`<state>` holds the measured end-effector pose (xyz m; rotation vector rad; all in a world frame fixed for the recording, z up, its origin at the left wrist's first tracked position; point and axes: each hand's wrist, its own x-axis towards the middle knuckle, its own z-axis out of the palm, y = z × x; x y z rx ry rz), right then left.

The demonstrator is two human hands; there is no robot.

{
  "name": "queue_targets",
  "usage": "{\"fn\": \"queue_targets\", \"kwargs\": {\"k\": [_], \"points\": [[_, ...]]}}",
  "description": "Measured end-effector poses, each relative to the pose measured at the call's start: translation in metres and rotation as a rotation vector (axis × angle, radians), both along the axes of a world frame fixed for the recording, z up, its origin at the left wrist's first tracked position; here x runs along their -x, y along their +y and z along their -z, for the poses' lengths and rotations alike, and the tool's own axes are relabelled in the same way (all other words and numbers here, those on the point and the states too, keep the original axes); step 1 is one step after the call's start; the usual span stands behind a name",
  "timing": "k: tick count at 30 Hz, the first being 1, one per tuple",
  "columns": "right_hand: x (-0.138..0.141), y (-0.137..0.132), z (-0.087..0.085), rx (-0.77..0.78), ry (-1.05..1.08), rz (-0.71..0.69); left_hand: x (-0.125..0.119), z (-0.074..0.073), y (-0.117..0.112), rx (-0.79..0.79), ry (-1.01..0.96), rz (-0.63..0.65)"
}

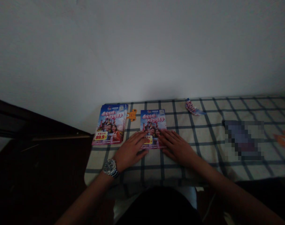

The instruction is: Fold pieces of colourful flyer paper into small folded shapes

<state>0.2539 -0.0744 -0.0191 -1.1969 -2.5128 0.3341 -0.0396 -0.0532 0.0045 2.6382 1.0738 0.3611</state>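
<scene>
A single colourful flyer [153,123] lies on the checked cloth [203,137] in front of me. My left hand [130,149], with a metal watch on its wrist, rests flat on the flyer's lower left corner, fingers stretched out. Beside it my right hand [176,147] lies flat over the lower right corner, fingers spread. Neither hand holds anything. A stack of the same flyers [110,124] sits to the left, close to the cloth's left edge and apart from both hands.
A small red-and-white wrapped item [192,107] lies by the wall at the back. A blurred patch [245,140] covers something on the right. Orange cartoon prints [132,114] mark the cloth. Dark furniture [27,131] stands left; a white wall runs behind.
</scene>
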Motion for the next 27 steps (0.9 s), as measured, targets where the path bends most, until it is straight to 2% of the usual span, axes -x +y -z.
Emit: {"fn": "queue_targets", "kwargs": {"k": [5,13,21,27], "points": [[0.0,0.002,-0.001,0.013,-0.01,-0.016,-0.001,0.005,-0.002,-0.021,-0.007,-0.023],[-0.006,0.003,-0.006,-0.003,-0.032,-0.054,-0.002,0.005,0.003,-0.041,-0.016,-0.01],[-0.007,-0.001,-0.006,-0.048,-0.014,-0.04,0.002,-0.002,0.005,-0.022,0.025,0.038],[-0.005,-0.002,-0.01,-0.04,0.045,0.0,0.001,0.0,0.01,-0.049,0.001,0.041]]}}
